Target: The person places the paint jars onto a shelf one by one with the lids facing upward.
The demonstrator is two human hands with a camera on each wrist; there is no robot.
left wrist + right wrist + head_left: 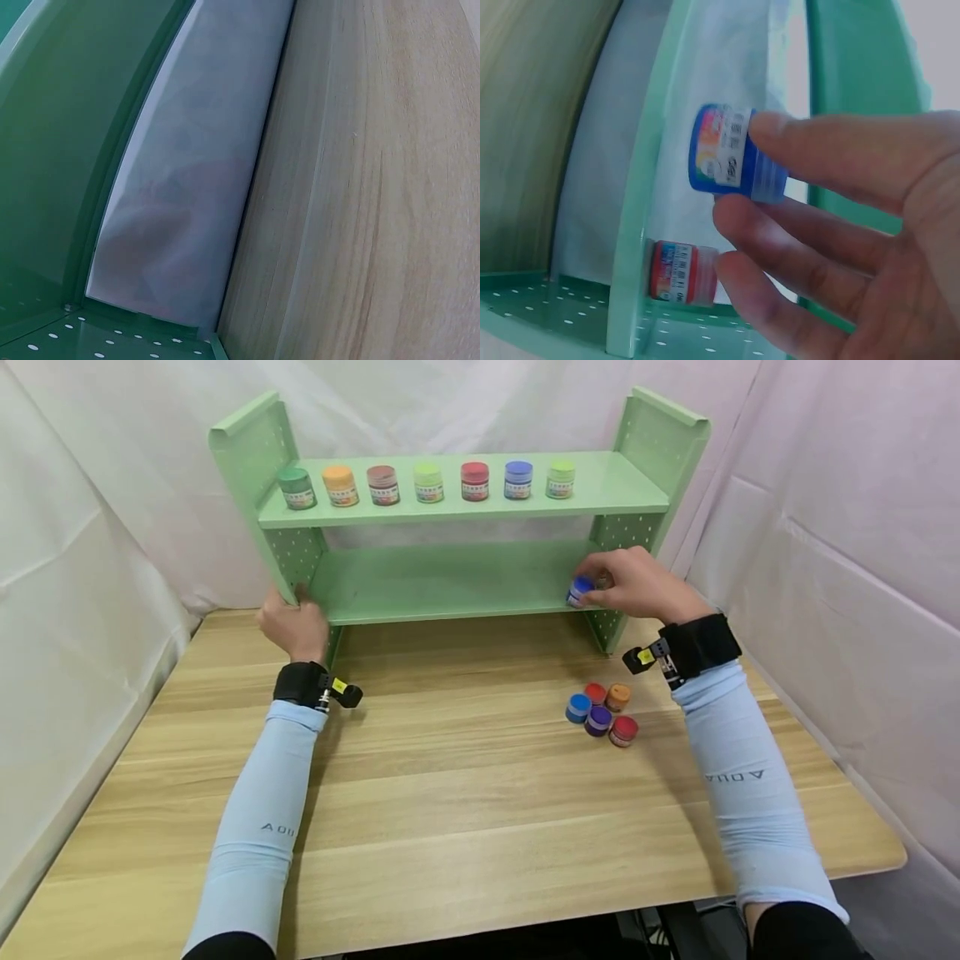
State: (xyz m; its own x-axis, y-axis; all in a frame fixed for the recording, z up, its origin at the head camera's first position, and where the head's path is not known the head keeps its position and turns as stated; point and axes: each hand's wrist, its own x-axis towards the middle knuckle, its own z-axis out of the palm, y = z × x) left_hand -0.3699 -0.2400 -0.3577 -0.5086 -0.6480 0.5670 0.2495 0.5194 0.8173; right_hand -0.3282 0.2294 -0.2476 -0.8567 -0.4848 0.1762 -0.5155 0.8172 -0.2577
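Note:
My right hand (637, 583) pinches a small blue paint jar (580, 591) between thumb and fingers, at the right end of the green rack's lower shelf (450, 581). In the right wrist view the blue jar (724, 150) shows its printed label and translucent lid. A red paint jar (682, 271) stands on that shelf near the side panel, close to my fingertips; the hand hides it in the head view. My left hand (294, 628) grips the lower edge of the rack's left side panel (258, 468). The left wrist view shows no fingers.
Several paint jars stand in a spaced row on the upper shelf, from dark green (297, 488) to light green (560, 478). Several more, including a purple jar (597, 720), cluster on the wooden table (450, 793). White cloth (847, 527) hangs around the table.

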